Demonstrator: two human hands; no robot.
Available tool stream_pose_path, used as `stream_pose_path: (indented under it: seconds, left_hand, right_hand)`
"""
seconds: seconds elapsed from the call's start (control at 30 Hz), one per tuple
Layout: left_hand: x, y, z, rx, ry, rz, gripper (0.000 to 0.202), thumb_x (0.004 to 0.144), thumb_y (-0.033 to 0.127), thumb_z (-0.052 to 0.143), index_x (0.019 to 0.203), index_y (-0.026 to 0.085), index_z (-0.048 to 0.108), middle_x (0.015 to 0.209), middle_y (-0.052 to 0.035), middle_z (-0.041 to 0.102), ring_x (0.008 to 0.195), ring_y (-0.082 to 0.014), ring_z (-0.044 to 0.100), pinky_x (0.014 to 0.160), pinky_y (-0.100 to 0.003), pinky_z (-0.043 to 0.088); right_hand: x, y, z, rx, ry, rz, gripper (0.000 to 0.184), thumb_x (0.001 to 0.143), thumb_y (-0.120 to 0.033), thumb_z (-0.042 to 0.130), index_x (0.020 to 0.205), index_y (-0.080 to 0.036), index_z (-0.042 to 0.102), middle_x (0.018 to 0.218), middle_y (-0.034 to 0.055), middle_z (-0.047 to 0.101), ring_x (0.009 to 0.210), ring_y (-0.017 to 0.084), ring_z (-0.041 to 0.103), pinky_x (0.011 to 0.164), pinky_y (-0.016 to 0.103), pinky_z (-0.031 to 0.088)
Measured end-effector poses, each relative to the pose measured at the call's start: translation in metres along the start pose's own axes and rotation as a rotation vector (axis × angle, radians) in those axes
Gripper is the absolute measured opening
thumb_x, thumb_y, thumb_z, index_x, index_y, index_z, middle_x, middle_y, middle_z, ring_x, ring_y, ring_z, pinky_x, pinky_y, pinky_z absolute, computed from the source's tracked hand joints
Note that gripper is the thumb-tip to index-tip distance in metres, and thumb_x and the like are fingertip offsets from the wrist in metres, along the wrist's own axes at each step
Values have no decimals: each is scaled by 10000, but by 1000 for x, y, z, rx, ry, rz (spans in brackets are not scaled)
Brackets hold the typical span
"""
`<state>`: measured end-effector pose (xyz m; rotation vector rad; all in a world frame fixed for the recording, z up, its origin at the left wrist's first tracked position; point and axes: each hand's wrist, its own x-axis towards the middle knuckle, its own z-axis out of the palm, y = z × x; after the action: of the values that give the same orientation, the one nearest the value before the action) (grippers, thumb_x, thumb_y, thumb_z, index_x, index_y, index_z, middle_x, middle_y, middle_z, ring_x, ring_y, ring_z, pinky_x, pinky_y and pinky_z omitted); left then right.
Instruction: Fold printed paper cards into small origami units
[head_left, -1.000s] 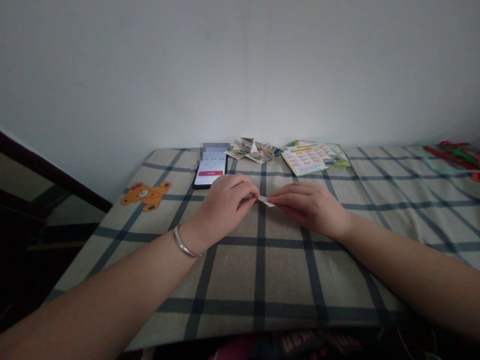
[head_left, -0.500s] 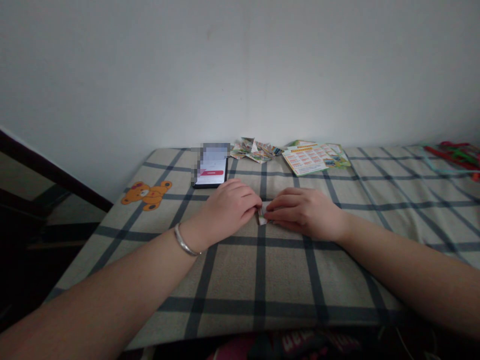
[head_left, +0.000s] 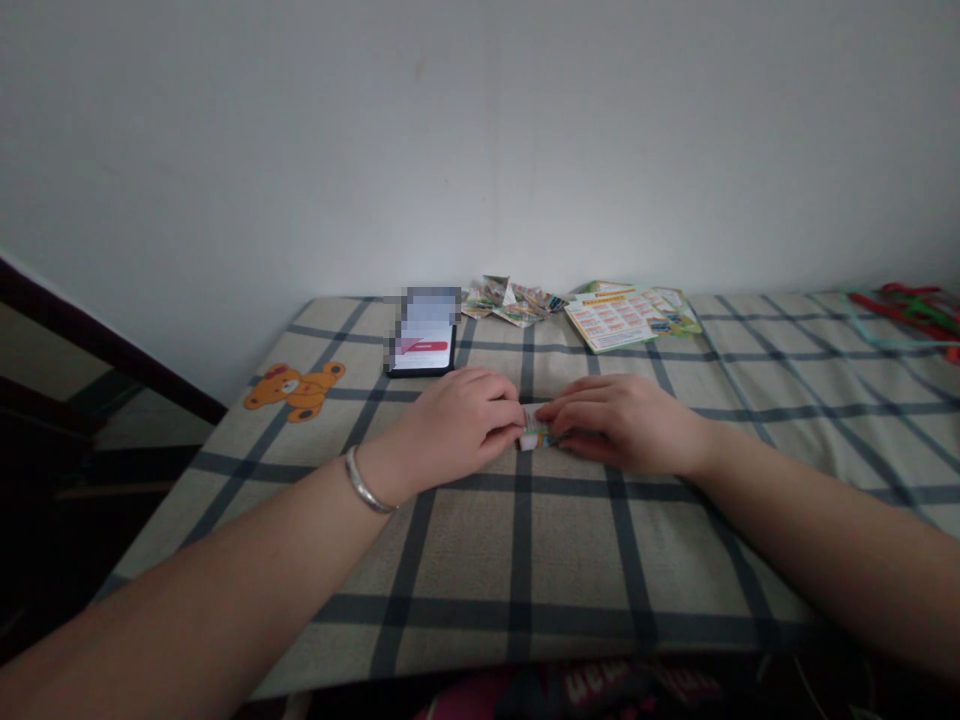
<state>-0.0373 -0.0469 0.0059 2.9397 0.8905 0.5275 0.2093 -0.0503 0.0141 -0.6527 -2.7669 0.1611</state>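
Note:
A small piece of folded printed paper [head_left: 534, 430] lies low over the checked cloth, between my two hands. My left hand [head_left: 469, 420], with a silver bangle on its wrist, pinches the paper's left end with fingers closed. On the other side, my right hand [head_left: 622, 422] holds the right end, its fingertips pressed together on it. Part of the paper is hidden under the fingers of both hands.
Beyond my left hand lies a phone [head_left: 424, 350] with a lit screen. Against the wall are several folded paper pieces [head_left: 514, 302] and a stack of printed cards [head_left: 619, 318]. A bear cutout [head_left: 294, 390] lies left; red and green items [head_left: 919, 312] sit far right on the tablecloth [head_left: 577, 560].
My right hand's fingers have shifted slightly right along the paper, so more of its printed face shows between the hands. My left hand has barely moved.

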Motion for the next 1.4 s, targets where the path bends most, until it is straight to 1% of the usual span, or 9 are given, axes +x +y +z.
stream_pose_path:
  seconds: [0.1,0.23,0.4,0.57,0.77,0.93,1.07,1.23,1.4]
  left_hand:
    - [1,3,-1,-13,-6,47,156,880,313,610,909,183,691,991,-58,632,1017,-209,560,936,-388,450]
    - [2,4,-1,14,-14,80,192,850,368,658,905,185,681,1003,-52,642,1014,-211,568,958,-406,442]
    - [1,5,0,48,2,89,139,875,311,619,884,183,672,976,-45,649,992,-198,580,941,-390,453]
    - [2,4,1,52,24,126,135,896,257,568,861,167,663,955,-48,674,983,-193,599,969,-390,440]
    - [5,-5,-1,-72,-32,175,123,883,232,600,786,193,666,929,-9,695,942,-169,617,976,-389,432]
    - [4,-3,-3,-61,-2,154,138,880,199,586,775,204,675,919,-5,709,983,-174,622,1021,-403,409]
    - [4,4,-4,2,12,135,161,869,182,564,744,198,665,908,-22,710,988,-188,626,1032,-424,405]
    - [4,8,-3,36,1,65,127,847,174,567,751,176,652,889,-32,700,900,-173,627,1032,-422,402]
    - [2,7,-2,27,-4,32,110,854,182,570,797,182,664,841,-2,687,812,-143,606,1087,-437,332]
  right_hand:
    - [-1,1,2,-18,25,-11,229,952,-273,511,1083,-177,673,1104,72,713,1017,189,653,868,327,516]
    - [1,-2,2,-46,42,-14,220,954,-269,509,1045,-184,691,1044,62,726,960,176,666,829,300,509]
    - [2,-8,1,-130,41,11,224,954,-281,500,956,-178,699,905,69,726,856,174,662,742,289,484]
    - [1,-11,2,-178,19,-10,265,970,-311,465,911,-164,678,861,63,700,810,173,631,708,296,449]
    - [2,-11,4,-85,6,-31,215,952,-311,499,888,-180,658,864,37,679,813,168,591,710,289,425]
    - [5,-10,4,85,14,22,123,919,-258,557,880,-195,655,856,25,669,820,153,582,718,267,422]
    - [6,-10,4,133,26,100,131,910,-290,577,868,-187,646,837,36,654,783,152,584,687,264,422]
    - [4,-10,2,63,-16,94,166,906,-344,587,873,-198,659,841,32,658,789,157,594,692,272,422]
    - [0,-7,-5,-55,-83,91,141,906,-309,578,945,-218,679,903,28,675,859,169,606,741,286,418]
